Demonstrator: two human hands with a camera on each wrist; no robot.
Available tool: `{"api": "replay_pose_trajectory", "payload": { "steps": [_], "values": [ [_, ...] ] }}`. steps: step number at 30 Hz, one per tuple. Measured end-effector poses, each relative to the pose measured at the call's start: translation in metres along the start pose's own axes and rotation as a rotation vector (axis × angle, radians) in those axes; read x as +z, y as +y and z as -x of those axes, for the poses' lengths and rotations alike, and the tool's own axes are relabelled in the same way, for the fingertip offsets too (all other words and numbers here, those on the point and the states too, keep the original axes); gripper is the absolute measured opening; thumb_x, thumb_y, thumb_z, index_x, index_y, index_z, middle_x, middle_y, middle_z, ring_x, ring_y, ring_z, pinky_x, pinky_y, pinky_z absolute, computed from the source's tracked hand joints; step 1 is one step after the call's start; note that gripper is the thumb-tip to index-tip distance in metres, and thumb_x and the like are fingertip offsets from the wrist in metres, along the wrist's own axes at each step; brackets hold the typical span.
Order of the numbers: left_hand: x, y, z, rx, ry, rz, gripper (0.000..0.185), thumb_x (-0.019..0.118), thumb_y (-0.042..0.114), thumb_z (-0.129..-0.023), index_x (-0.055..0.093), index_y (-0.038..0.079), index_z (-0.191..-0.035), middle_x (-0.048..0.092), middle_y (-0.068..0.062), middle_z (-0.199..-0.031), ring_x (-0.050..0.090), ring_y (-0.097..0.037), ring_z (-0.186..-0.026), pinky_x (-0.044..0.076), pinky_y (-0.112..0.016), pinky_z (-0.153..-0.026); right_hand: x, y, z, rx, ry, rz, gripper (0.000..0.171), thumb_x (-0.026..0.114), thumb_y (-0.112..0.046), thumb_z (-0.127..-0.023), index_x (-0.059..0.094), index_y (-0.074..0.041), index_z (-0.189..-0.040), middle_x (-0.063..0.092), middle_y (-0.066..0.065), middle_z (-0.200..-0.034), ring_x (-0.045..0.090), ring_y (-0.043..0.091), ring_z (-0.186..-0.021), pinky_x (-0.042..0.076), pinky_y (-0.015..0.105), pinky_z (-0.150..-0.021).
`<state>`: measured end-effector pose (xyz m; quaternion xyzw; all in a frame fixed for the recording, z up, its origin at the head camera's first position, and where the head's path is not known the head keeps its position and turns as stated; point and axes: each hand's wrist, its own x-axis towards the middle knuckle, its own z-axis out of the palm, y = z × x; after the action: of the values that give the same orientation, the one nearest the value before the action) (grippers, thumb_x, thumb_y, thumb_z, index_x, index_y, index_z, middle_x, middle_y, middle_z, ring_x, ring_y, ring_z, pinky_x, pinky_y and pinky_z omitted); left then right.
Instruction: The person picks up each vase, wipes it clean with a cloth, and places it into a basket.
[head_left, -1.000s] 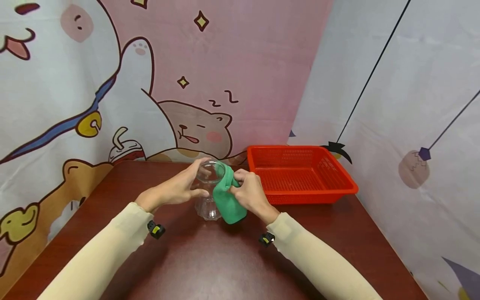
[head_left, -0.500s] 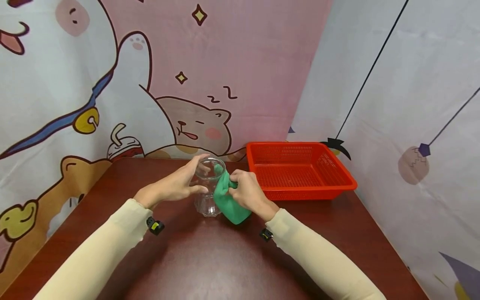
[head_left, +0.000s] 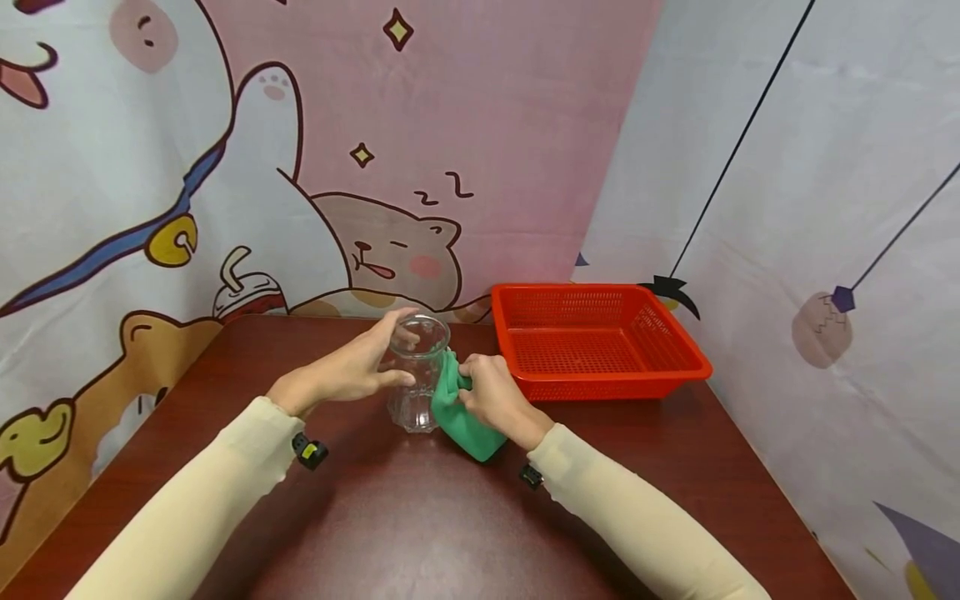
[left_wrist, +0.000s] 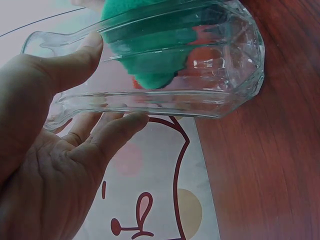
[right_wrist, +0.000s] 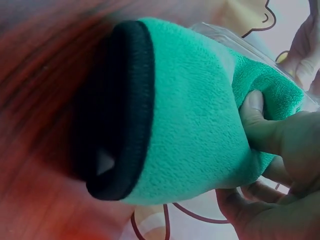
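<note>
At frame centre, a clear faceted glass jar (head_left: 417, 375) stands on the dark red wooden table (head_left: 420, 517); left hand (head_left: 358, 369) curls around its rim; right hand (head_left: 492, 393) grips a green fleece cloth (head_left: 459, 417) against its side; no writing readable.

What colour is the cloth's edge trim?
Black, on a green cloth; clearest in the right wrist view.

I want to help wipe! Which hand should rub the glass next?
Probably the right hand: it already pinches the green cloth against the side of the glass. The left hand is busy, its fingers wrapped round the glass near the rim, steadying it on the table.
</note>
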<state>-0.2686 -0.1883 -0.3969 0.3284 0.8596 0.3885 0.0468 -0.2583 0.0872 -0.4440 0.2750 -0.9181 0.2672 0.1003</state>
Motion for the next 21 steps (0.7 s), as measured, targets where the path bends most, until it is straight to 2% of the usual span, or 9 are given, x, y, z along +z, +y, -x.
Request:
{"api": "replay_pose_trajectory", "payload": {
  "steps": [3,7,10,13,17,21],
  "values": [
    [0.0,0.0,0.0,0.009,0.001,-0.001,0.102,0.083,0.006,-0.108,0.016,0.013,-0.184,0.061,-0.031,-0.164,0.061,-0.049,-0.156,0.058,-0.073,-0.118,0.003,0.002,0.002,-0.015,0.001,0.008,0.059,0.085,0.008,-0.096,0.043,-0.019,-0.065,0.062,0.003,-0.083,0.046,0.015,-0.077,0.041,0.027,-0.07],
    [-0.001,0.0,0.0,0.013,-0.001,0.0,0.1,0.082,0.004,-0.108,0.016,0.012,-0.183,0.061,-0.031,-0.163,0.06,-0.049,-0.156,0.058,-0.074,-0.118,0.01,0.011,0.004,-0.059,0.012,0.032,0.049,0.083,0.009,-0.093,0.052,-0.017,-0.065,0.057,0.0,-0.077,0.044,0.013,-0.075,0.039,0.029,-0.069],
    [-0.001,0.0,0.0,0.015,-0.001,-0.006,0.1,0.082,0.003,-0.108,0.016,0.011,-0.183,0.061,-0.032,-0.163,0.06,-0.049,-0.156,0.058,-0.073,-0.118,0.013,0.014,0.005,-0.048,-0.014,0.034,0.041,0.082,0.009,-0.093,0.062,-0.015,-0.067,0.05,-0.005,-0.072,0.045,0.011,-0.073,0.04,0.028,-0.066],
    [-0.001,0.0,0.0,0.015,0.001,-0.006,0.1,0.081,0.004,-0.108,0.016,0.01,-0.183,0.06,-0.032,-0.164,0.061,-0.049,-0.155,0.059,-0.072,-0.118,0.014,0.012,0.005,-0.004,-0.067,0.034,0.043,0.081,0.01,-0.094,0.061,-0.014,-0.064,0.042,-0.006,-0.068,0.043,0.012,-0.071,0.039,0.027,-0.063],
    [-0.001,-0.001,0.0,0.009,0.002,-0.007,0.1,0.081,0.004,-0.109,0.015,0.01,-0.184,0.06,-0.031,-0.164,0.06,-0.048,-0.156,0.059,-0.072,-0.119,0.017,0.013,0.006,0.004,-0.104,0.049,0.05,0.08,0.012,-0.094,0.056,-0.016,-0.06,0.039,-0.007,-0.066,0.044,0.011,-0.069,0.039,0.025,-0.061],
    [0.0,-0.002,0.0,0.005,0.002,-0.011,0.1,0.081,0.004,-0.109,0.014,0.009,-0.184,0.06,-0.031,-0.164,0.06,-0.048,-0.156,0.058,-0.072,-0.119,0.019,0.013,0.005,0.006,-0.112,0.054,0.05,0.084,0.011,-0.094,0.059,-0.015,-0.059,0.044,-0.007,-0.065,0.047,0.008,-0.07,0.04,0.023,-0.062]
  ]
}}
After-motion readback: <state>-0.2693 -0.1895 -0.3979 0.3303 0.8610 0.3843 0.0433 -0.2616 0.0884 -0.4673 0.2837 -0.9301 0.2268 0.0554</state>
